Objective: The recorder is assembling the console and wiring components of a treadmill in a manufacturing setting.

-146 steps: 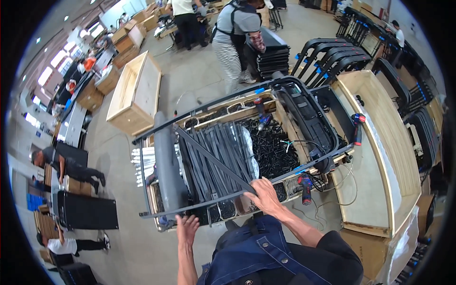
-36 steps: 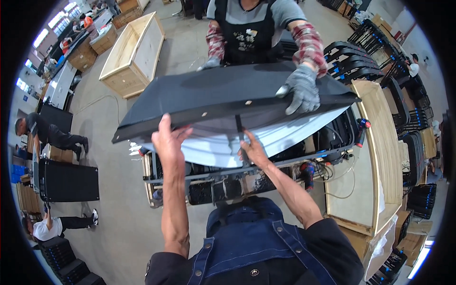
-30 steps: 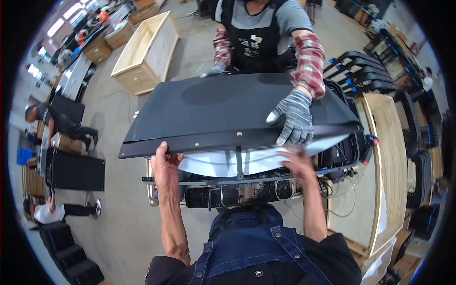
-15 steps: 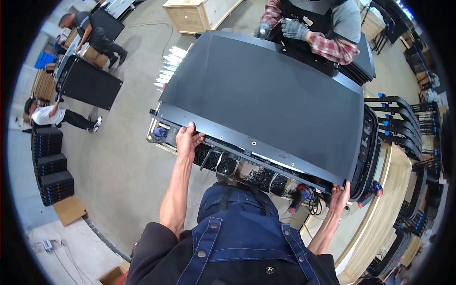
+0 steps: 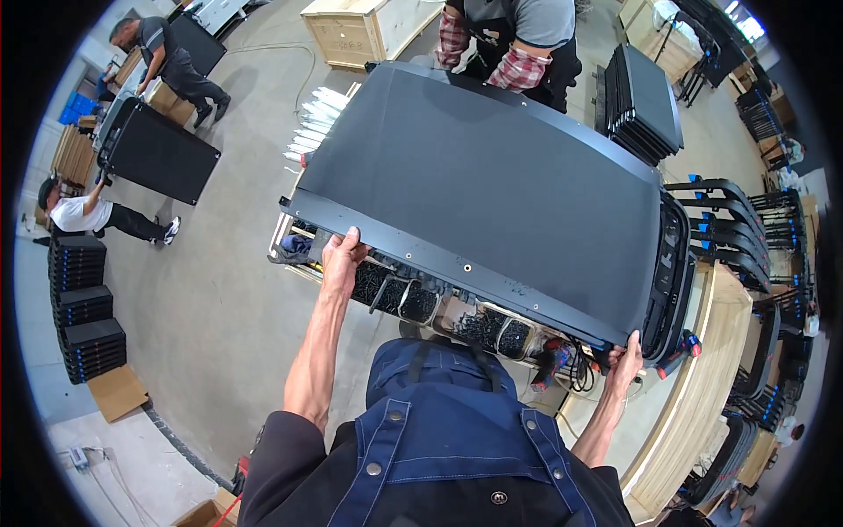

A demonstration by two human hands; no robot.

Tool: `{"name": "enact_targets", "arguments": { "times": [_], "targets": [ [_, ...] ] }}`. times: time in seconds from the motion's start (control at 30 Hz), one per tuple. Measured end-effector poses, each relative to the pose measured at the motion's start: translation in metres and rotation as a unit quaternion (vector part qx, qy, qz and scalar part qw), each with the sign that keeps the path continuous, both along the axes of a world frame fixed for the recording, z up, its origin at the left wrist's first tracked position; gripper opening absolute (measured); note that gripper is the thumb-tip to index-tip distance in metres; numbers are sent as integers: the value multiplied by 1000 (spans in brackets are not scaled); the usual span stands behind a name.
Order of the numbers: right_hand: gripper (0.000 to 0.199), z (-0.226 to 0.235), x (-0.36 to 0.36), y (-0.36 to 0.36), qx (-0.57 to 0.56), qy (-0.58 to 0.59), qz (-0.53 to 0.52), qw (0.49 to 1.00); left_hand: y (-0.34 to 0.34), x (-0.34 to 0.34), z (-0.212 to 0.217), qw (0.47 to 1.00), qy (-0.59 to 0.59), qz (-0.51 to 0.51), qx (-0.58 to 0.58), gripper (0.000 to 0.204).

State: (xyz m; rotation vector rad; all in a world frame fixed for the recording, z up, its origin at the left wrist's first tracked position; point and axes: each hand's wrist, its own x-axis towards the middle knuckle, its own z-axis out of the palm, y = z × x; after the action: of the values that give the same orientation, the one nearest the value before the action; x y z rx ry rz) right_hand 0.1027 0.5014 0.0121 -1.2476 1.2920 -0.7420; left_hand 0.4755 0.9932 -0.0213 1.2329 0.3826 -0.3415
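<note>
Status, black panel: lay flat, belt-like face up, over the dark frame, slightly askew as I looked down. Its right end stopped short of the frame's rounded black end unit.

LH/RH config.: my left hand was closed on the near edge toward the left corner, thumb on top, fingers curled below. My right hand was closed likewise at the near right corner. Whether the fingertips also bore on the frame rail: couldn't tell.

Change vs. approx. 1 s prior: panel had been tilted, w/ its pale underside showing and my RH off it. Half a sec. prior, a pale strip still showed along the near edge; now that strip was gone and the edge sat tight to the rail. Judged: wt. was mostly on the frame, and handling had shifted from carrying to fine pos. adj.

Far side: co-worker leaned in at the opp. edge, checked sleeves low; the gloved hands were mostly hidden, so grip there n/a.

Adj. items: small black hardware lay exposed below the near edge, btwn my hands; power driver was nr. my RH, not touched.
</note>
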Motion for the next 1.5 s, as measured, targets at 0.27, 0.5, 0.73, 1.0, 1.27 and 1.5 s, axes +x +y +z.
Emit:
{"name": "enact_targets", "arguments": {
  "times": [0.27,0.5,0.73,1.0,1.27,1.5],
  "targets": [
    [43,-27,-15,22,-74,75,-33,994,24,4,7,983,36,-110,141,36],
    [39,10,-21,-3,-25,197,207,958,56,-6,-16,942,-133,-235,198,51],
    [20,11,-38,-25,-254,340,354,834,20,-16,-51,955,102,1,-280,70],
    [16,37,-18,-38,-113,362,418,826,2,-8,-65,946,142,77,-280,59],
    [39,55,-8,-39,-189,421,477,748,25,5,-89,960,121,49,-249,60],
    [43,24,-48,-52,-358,407,465,700,14,6,-63,975,120,59,-178,70]
  ]
}}
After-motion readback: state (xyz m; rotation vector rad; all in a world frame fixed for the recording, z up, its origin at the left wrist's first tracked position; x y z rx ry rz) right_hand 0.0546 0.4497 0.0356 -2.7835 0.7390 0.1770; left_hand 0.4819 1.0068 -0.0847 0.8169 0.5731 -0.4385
